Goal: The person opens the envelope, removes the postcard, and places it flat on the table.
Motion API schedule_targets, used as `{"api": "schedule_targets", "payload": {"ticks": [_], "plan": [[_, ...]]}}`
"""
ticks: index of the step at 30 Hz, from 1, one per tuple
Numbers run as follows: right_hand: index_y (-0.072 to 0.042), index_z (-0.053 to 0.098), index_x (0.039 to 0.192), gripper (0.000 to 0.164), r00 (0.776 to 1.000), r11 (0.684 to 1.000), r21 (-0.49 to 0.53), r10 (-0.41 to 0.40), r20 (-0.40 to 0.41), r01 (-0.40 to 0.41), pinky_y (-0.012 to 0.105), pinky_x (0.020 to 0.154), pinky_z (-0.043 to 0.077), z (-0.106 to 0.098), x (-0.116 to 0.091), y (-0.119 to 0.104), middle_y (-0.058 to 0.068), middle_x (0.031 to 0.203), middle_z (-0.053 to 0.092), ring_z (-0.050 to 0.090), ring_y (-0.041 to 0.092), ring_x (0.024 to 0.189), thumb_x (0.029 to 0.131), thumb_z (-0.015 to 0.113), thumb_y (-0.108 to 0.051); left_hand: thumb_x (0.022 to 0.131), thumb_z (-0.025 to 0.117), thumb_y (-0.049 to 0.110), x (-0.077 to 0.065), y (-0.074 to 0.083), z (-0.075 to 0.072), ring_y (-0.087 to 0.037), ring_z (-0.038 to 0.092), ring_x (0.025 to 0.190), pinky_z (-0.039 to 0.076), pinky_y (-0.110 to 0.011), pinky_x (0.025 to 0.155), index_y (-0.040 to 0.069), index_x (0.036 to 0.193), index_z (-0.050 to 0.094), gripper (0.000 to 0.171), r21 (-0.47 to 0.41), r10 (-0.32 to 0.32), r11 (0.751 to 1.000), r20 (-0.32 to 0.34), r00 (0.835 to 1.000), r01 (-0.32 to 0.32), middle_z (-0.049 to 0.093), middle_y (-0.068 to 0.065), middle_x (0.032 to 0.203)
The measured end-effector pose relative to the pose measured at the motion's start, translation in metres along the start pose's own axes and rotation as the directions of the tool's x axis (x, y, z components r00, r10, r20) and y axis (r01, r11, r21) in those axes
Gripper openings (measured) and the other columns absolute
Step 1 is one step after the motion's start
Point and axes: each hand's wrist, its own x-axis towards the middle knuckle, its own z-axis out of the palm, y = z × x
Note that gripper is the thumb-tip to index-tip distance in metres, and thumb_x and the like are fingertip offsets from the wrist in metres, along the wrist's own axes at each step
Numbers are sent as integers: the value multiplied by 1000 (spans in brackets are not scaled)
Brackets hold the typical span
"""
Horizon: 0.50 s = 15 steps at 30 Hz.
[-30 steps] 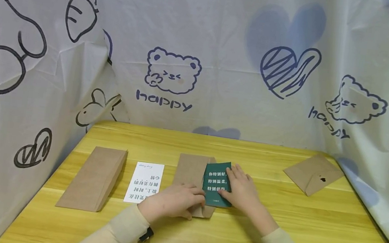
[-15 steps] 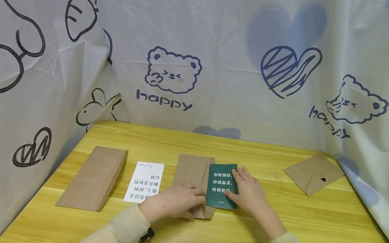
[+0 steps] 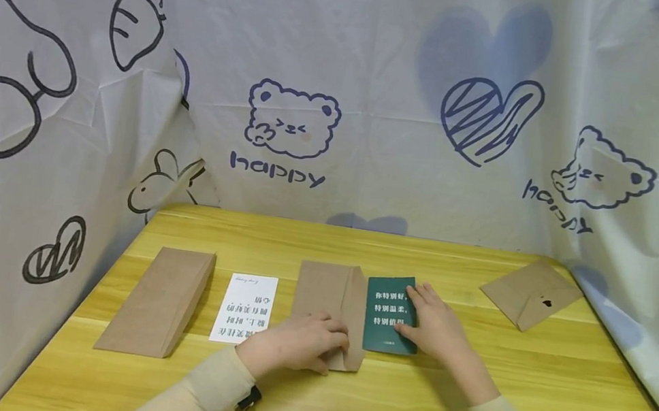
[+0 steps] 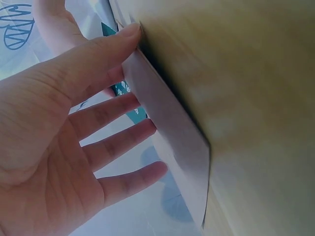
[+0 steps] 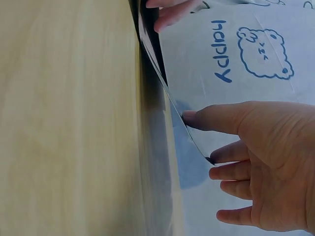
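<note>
A green card (image 3: 385,315) with white lettering is just right of a brown paper envelope (image 3: 322,290) in the head view. The right hand (image 3: 435,325) grips the card by its right edge. In the right wrist view the thumb (image 5: 211,119) is on the card's edge and a fingertip is at its corner, with that edge raised off the table. The left hand (image 3: 300,340) rests on the envelope's lower part, covering some of it. In the left wrist view its fingers (image 4: 123,132) are fairly straight and touch the envelope, while the thumb lies along an edge.
Left of the hands, a white printed card (image 3: 244,305) lies partly under the left wrist. A larger brown envelope (image 3: 154,300) lies farther left on the wooden table (image 3: 528,394). A sealed brown envelope (image 3: 528,293) with a heart mark is at the back right. Patterned cloth (image 3: 398,49) surrounds the table.
The right hand has slid the green card rightward, from overlapping the envelope to beside it. More of the envelope's right flap shows. The left hand stays in place.
</note>
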Motion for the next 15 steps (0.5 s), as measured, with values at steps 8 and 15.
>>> {"api": "schedule_targets", "payload": {"ticks": [8, 15], "plan": [[5, 42, 144, 81, 1000, 1000, 24, -1, -15, 1, 59, 111, 34, -8, -2, 5, 29, 148, 40, 31, 45, 142, 82, 77, -34, 82, 75, 39, -1, 0, 2, -17, 55, 121, 50, -36, 98, 26, 122, 64, 43, 15, 2, 1000, -2, 1000, -2, 59, 4, 134], [5, 42, 144, 81, 1000, 1000, 26, 1, -16, 0, 59, 113, 33, -9, -4, 11, 28, 149, 40, 30, 45, 142, 82, 77, -33, 82, 75, 39, 0, 1, 4, -13, 59, 117, 51, -33, 93, 26, 122, 64, 43, 20, 7, 1000, 5, 1000, -7, 61, 6, 130]]}}
